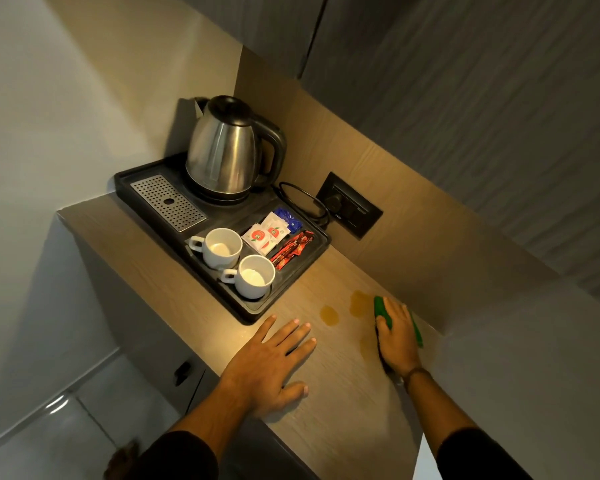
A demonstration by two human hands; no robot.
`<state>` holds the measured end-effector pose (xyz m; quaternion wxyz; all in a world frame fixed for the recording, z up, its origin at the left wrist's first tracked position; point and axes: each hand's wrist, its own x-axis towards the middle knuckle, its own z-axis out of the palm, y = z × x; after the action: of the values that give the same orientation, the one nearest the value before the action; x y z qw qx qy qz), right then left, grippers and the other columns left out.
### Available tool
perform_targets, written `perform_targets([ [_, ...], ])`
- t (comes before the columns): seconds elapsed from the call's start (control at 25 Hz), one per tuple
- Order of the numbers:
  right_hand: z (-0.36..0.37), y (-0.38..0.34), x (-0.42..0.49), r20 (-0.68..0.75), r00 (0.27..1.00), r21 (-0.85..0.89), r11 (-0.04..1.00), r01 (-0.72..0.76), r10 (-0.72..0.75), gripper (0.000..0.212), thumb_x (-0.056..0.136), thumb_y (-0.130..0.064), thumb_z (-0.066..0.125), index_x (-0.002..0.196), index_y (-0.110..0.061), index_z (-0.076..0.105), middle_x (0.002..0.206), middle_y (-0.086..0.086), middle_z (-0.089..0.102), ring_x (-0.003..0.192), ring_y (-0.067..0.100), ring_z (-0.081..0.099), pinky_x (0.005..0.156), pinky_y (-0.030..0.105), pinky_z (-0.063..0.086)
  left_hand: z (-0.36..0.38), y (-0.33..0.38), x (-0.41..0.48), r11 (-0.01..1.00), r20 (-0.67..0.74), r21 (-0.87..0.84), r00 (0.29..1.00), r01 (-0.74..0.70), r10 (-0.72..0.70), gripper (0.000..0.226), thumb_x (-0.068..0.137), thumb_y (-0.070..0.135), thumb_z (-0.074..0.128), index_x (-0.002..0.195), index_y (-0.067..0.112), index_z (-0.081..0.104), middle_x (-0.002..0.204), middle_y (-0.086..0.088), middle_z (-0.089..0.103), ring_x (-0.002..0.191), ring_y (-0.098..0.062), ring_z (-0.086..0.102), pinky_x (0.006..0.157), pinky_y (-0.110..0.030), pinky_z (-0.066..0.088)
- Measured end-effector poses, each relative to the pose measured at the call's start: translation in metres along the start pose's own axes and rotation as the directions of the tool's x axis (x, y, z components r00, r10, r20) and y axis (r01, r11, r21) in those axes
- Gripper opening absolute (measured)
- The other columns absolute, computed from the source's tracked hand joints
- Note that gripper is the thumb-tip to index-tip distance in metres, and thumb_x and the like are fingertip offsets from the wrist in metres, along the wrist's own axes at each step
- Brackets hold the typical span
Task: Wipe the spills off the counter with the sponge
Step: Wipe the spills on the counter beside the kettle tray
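Note:
A green sponge point(381, 306) lies flat on the light wooden counter point(340, 403), pressed down under my right hand point(395, 336), mostly covered by it. Two amber spills sit on the counter: one small round puddle point(329, 314) between my hands and a larger one point(360, 303) just left of the sponge's front edge. A fainter wet patch point(367, 346) shows beside my right wrist. My left hand point(270, 362) rests palm down on the counter with fingers spread, holding nothing.
A black tray point(246, 308) at the back left carries a steel kettle point(227, 150), two white cups point(253, 276), sachets and a drip grate. A wall socket point(349, 204) with a cable sits on the backsplash. The counter's front edge runs under my left wrist.

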<state>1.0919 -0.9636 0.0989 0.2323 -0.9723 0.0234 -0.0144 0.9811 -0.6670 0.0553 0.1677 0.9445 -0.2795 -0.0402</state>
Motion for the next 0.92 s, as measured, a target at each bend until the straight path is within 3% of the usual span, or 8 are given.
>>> perform_targets([
  [0.08, 0.014, -0.028, 0.013, 0.027, 1.0, -0.01, 1.0, 0.009, -0.009, 0.052, 0.104, -0.012, 0.052, 0.154, -0.009, 0.039, 0.162, 0.015, 0.037, 0.153, 0.038, 0.022, 0.125, 0.054, 0.018, 0.0, 0.0, 0.0, 1.0, 0.005, 0.002, 1.0, 0.002, -0.002, 0.079, 0.104, 0.069, 0.029, 0.167, 0.028, 0.006, 0.177, 0.0, -0.007, 0.16, -0.02, -0.013, 0.128, -0.06, -0.003],
  [0.2, 0.026, -0.015, -0.015, 0.076, 0.97, -0.002, 0.973, 0.23, -0.229, 0.052, 0.105, -0.013, 0.052, 0.154, -0.016, 0.039, 0.164, 0.007, 0.033, 0.155, 0.031, 0.017, 0.127, 0.049, 0.014, -0.002, 0.001, -0.001, 1.0, 0.011, -0.006, 1.0, 0.002, -0.002, 0.078, 0.104, 0.069, 0.03, 0.167, 0.028, 0.006, 0.177, 0.0, -0.007, 0.16, -0.019, -0.013, 0.128, -0.06, -0.002],
  [0.24, 0.02, -0.002, -0.022, 0.071, 0.967, 0.012, 0.97, 0.244, -0.244, 0.052, 0.104, -0.012, 0.053, 0.154, -0.017, 0.04, 0.164, 0.006, 0.034, 0.155, 0.031, 0.018, 0.127, 0.049, 0.015, -0.002, 0.001, -0.002, 1.0, 0.01, -0.007, 1.0, 0.002, -0.002, 0.078, 0.104, 0.069, 0.03, 0.167, 0.028, 0.006, 0.177, 0.0, -0.006, 0.16, -0.02, -0.013, 0.128, -0.06, -0.002],
  [0.4, 0.02, -0.033, 0.019, 0.014, 0.999, 0.027, 0.998, 0.05, -0.05, 0.05, 0.103, -0.009, 0.054, 0.151, -0.008, 0.043, 0.16, 0.016, 0.04, 0.152, 0.039, 0.025, 0.125, 0.054, 0.018, -0.004, 0.002, -0.001, 1.0, 0.012, 0.013, 1.0, 0.002, -0.003, 0.079, 0.105, 0.068, 0.03, 0.167, 0.027, 0.004, 0.177, -0.001, -0.007, 0.16, -0.02, -0.013, 0.128, -0.06, -0.003],
  [0.6, 0.024, -0.005, -0.023, 0.12, 0.931, 0.025, 0.938, 0.345, -0.346, 0.054, 0.104, -0.011, 0.054, 0.154, -0.021, 0.039, 0.165, 0.003, 0.031, 0.156, 0.028, 0.016, 0.127, 0.046, 0.011, -0.003, 0.002, -0.002, 1.0, 0.004, 0.003, 1.0, -0.001, 0.001, 0.079, 0.104, 0.067, 0.031, 0.167, 0.026, 0.006, 0.177, -0.002, -0.005, 0.16, -0.02, -0.012, 0.127, -0.061, -0.001],
  [0.76, 0.025, -0.042, 0.012, 0.072, 0.984, 0.031, 0.987, 0.159, -0.161, 0.05, 0.102, -0.007, 0.055, 0.151, -0.011, 0.045, 0.161, 0.013, 0.039, 0.153, 0.034, 0.025, 0.127, 0.051, 0.015, -0.005, 0.002, -0.001, 1.0, 0.013, 0.012, 1.0, -0.006, 0.005, 0.078, 0.105, 0.066, 0.031, 0.167, 0.026, 0.004, 0.177, -0.002, -0.006, 0.16, -0.021, -0.012, 0.128, -0.06, -0.003],
  [0.92, 0.037, -0.028, -0.034, 0.149, 0.898, 0.058, 0.911, 0.409, -0.413, 0.052, 0.103, -0.024, 0.051, 0.154, -0.026, 0.041, 0.165, -0.003, 0.032, 0.157, 0.018, 0.013, 0.126, 0.041, 0.011, -0.005, 0.002, -0.002, 1.0, 0.014, 0.012, 1.0, -0.005, 0.004, 0.079, 0.105, 0.066, 0.031, 0.167, 0.025, 0.004, 0.177, -0.003, -0.006, 0.16, -0.021, -0.012, 0.127, -0.061, -0.001],
])
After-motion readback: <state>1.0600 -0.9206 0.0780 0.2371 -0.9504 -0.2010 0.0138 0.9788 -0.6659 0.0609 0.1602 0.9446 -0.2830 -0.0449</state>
